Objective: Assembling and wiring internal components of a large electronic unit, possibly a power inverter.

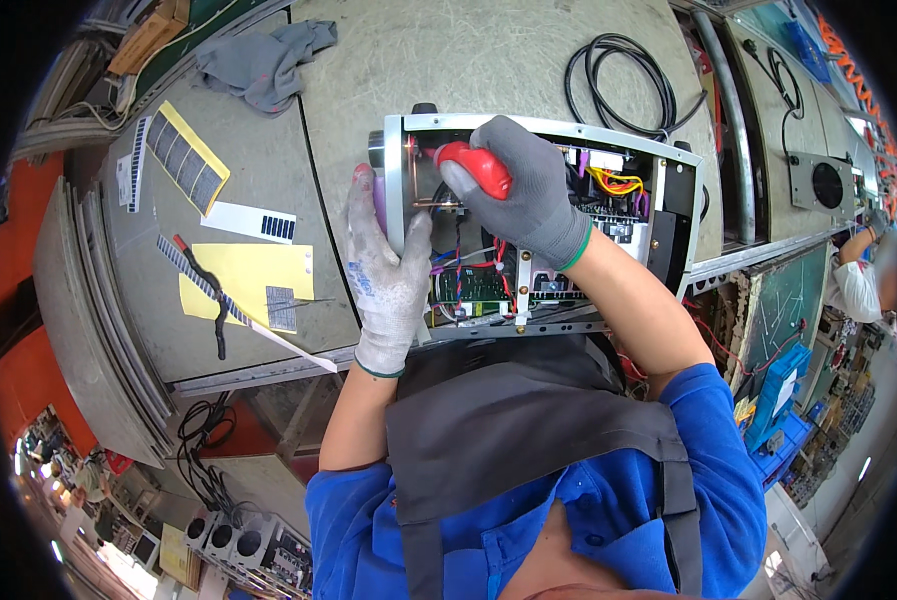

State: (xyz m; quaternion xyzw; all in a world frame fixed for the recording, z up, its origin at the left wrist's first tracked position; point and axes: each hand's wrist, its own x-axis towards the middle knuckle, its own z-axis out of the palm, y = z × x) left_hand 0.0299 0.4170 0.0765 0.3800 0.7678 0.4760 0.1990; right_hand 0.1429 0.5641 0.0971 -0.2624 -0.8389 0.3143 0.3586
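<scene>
An open metal case (396,150) full of wiring and circuit boards lies in front of me on the bench. My right hand (533,195), in a grey glove, is closed round a red-handled screwdriver (481,170). The handle points left toward the inside of the case's left end panel; its tip is hard to make out. My left hand (383,275), in a pale, worn glove, grips that end panel, fingers outside and thumb inside. Yellow wires (616,181) show to the right of my right hand, and red wires (496,265) run below it.
Left on the bench are a yellow label sheet (203,262), dark-handled pliers (203,275) and a grey cloth (265,65). A coiled black cable (623,85) lies behind the case. Another person (858,280) is at the far right. Fan units (238,540) stand at lower left.
</scene>
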